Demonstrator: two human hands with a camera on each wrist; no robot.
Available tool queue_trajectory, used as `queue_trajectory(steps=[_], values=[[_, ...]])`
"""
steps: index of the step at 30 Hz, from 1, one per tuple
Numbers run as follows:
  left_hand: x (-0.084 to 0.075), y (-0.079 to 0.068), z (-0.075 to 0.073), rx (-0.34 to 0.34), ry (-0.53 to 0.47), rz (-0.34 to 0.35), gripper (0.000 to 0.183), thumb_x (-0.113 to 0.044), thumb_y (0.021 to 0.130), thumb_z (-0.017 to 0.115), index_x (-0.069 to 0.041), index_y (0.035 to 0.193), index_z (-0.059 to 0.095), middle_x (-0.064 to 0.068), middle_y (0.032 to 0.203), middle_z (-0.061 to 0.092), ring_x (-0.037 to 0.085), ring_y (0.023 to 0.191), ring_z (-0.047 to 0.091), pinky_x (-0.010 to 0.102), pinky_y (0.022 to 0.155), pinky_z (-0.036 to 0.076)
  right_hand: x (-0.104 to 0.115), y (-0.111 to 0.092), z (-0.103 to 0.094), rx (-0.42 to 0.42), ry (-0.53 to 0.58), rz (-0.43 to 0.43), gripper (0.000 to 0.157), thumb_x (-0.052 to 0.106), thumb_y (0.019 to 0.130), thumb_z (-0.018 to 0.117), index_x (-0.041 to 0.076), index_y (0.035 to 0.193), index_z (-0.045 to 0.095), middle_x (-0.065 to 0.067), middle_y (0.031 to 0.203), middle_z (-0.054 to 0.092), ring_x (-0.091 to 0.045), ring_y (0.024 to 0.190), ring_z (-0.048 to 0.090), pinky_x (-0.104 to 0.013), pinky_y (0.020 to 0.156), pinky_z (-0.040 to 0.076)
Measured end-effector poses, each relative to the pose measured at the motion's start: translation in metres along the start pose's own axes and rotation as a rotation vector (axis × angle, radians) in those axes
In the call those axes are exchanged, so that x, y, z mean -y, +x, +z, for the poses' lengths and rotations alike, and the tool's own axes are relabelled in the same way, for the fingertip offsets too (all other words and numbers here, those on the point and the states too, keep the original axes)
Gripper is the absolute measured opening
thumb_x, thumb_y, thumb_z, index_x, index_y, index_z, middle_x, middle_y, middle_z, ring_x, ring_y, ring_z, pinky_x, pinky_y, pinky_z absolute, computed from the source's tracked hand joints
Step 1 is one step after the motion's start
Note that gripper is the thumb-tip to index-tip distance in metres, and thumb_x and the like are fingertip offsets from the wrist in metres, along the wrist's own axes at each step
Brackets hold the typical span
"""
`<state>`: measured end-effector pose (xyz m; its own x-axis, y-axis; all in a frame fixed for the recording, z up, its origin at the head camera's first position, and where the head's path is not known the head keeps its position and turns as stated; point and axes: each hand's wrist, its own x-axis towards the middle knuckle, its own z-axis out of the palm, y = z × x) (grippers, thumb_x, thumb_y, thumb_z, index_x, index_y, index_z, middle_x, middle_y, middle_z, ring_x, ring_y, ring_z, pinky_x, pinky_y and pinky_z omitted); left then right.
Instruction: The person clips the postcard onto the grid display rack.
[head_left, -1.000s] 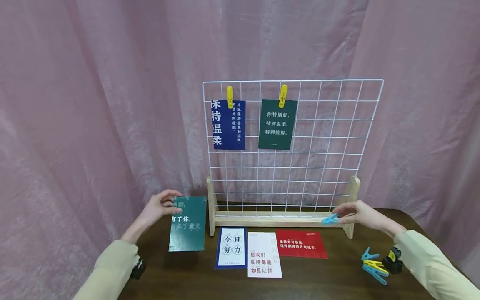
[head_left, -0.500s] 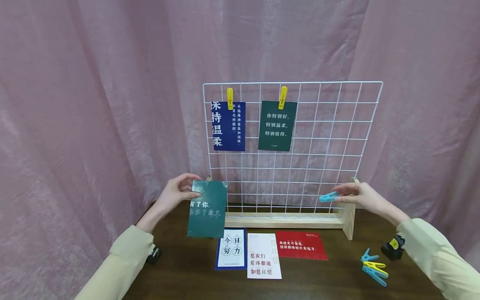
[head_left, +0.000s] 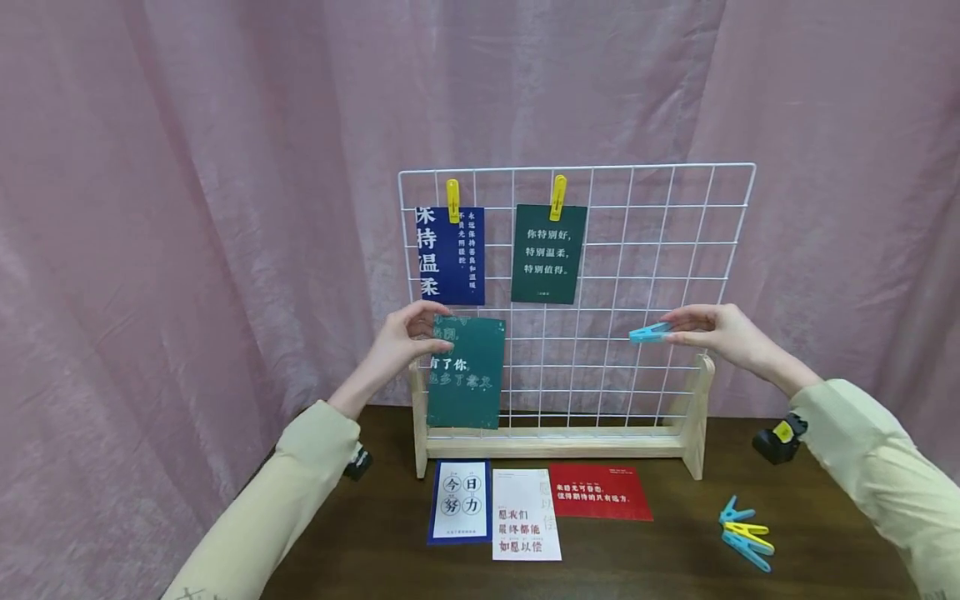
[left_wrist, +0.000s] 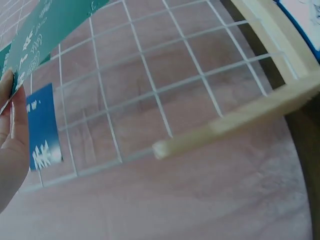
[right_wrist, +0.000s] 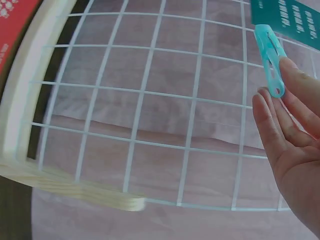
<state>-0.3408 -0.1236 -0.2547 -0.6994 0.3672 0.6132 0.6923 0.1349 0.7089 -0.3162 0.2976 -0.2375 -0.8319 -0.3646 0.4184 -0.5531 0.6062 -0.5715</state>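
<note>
By its upper left edge, my left hand [head_left: 412, 333] pinches a green card [head_left: 467, 383] with white lettering, upright before the lower left of a white wire grid [head_left: 611, 367]. My right hand [head_left: 720, 333] holds a light blue clothespin [head_left: 649, 333] between thumb and fingers, in front of the grid's right side. On the grid hang a blue card [head_left: 468, 258] and a dark green card [head_left: 549, 254], each under a yellow clip. In the left wrist view the held card [left_wrist: 50, 35] is cut off by the frame. The right wrist view shows the clothespin [right_wrist: 270, 60] at the fingertips.
The grid stands in a wooden base [head_left: 555, 446] on a dark table [head_left: 615, 558]. Before it lie a blue-bordered card [head_left: 460, 502], a white card [head_left: 525, 517] and a red card [head_left: 602, 492]. Blue and yellow clothespins [head_left: 746, 533] lie at right. A pink curtain [head_left: 225, 208] hangs behind.
My left hand has carried the green card up and to the right, from beside the base to before the grid. My right hand has risen with the blue clothespin.
</note>
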Motion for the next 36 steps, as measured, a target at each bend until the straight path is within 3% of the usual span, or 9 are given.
queue_trajectory(steps=[2,5,7,9,14,21,26,32,36], values=[[0.031,0.020,-0.001,0.011,-0.030,0.037,0.037,-0.008,0.059,0.058,-0.013,0.094,0.046,0.007,0.076,0.045,0.017,0.062,0.047,0.027,0.052,0.039,0.004,0.004,-0.004,-0.016,-0.001,-0.003,0.034,0.023,0.066,0.052,0.010,0.096,0.045,-0.003,0.082,0.052,-0.016,0.071,0.049,-0.028,0.057,0.038],[0.029,0.034,0.007,-0.006,-0.023,0.067,0.036,-0.010,0.059,0.058,-0.013,0.093,0.047,0.006,0.074,0.044,0.016,0.059,0.045,0.027,0.051,0.038,0.009,0.010,-0.008,-0.031,-0.001,-0.019,0.033,0.022,0.066,0.052,0.009,0.096,0.045,-0.004,0.082,0.052,-0.015,0.072,0.049,-0.025,0.058,0.038],[0.024,0.041,0.014,-0.011,-0.025,0.093,0.035,-0.009,0.060,0.058,-0.012,0.093,0.047,0.007,0.073,0.044,0.016,0.060,0.045,0.027,0.053,0.038,0.012,0.012,-0.011,-0.039,-0.007,-0.030,0.033,0.022,0.066,0.052,0.009,0.096,0.045,-0.004,0.082,0.052,-0.015,0.072,0.049,-0.024,0.058,0.038],[-0.014,0.037,0.027,-0.040,0.002,0.099,0.037,-0.007,0.057,0.060,-0.010,0.092,0.047,0.011,0.073,0.043,0.020,0.060,0.044,0.028,0.052,0.038,0.015,0.014,-0.014,-0.050,-0.011,-0.034,0.033,0.022,0.066,0.052,0.009,0.096,0.045,-0.004,0.081,0.052,-0.014,0.071,0.049,-0.023,0.058,0.037],[-0.030,0.053,0.046,-0.059,-0.005,0.112,0.036,-0.004,0.059,0.059,-0.011,0.093,0.047,0.012,0.076,0.044,0.019,0.063,0.045,0.027,0.052,0.038,0.025,0.013,-0.022,-0.099,-0.009,-0.027,0.035,0.021,0.065,0.054,0.011,0.096,0.044,-0.007,0.083,0.051,-0.013,0.071,0.049,-0.021,0.057,0.037],[0.069,0.126,0.069,-0.023,-0.024,0.096,0.039,-0.013,0.065,0.054,-0.023,0.101,0.043,0.003,0.088,0.044,0.012,0.072,0.047,0.025,0.053,0.039,0.027,0.015,-0.032,-0.165,-0.034,-0.022,0.034,0.022,0.065,0.053,0.010,0.096,0.046,-0.006,0.081,0.051,-0.016,0.071,0.048,-0.023,0.056,0.038],[0.093,0.160,0.085,-0.003,-0.059,0.124,0.046,-0.018,0.061,0.058,-0.030,0.102,0.040,0.000,0.089,0.043,0.011,0.072,0.047,0.030,0.047,0.039,0.036,0.018,-0.039,-0.193,-0.059,-0.032,0.034,0.022,0.065,0.053,0.011,0.096,0.046,-0.006,0.083,0.051,-0.013,0.072,0.047,-0.020,0.057,0.036],[-0.031,0.124,0.100,-0.165,-0.075,0.066,0.037,-0.004,0.059,0.058,-0.016,0.093,0.048,0.003,0.078,0.049,0.011,0.067,0.048,0.022,0.055,0.039,0.046,0.023,-0.049,-0.236,-0.055,-0.054,0.036,0.018,0.065,0.054,0.009,0.098,0.045,-0.009,0.084,0.050,-0.012,0.072,0.047,-0.016,0.057,0.036],[-0.039,0.135,0.114,-0.271,-0.113,0.025,0.031,-0.006,0.056,0.060,-0.010,0.085,0.051,0.003,0.072,0.051,0.009,0.062,0.049,0.021,0.051,0.039,0.053,0.026,-0.057,-0.279,-0.058,-0.065,0.036,0.015,0.064,0.055,0.007,0.097,0.045,-0.009,0.084,0.050,-0.010,0.072,0.047,-0.014,0.055,0.036]])
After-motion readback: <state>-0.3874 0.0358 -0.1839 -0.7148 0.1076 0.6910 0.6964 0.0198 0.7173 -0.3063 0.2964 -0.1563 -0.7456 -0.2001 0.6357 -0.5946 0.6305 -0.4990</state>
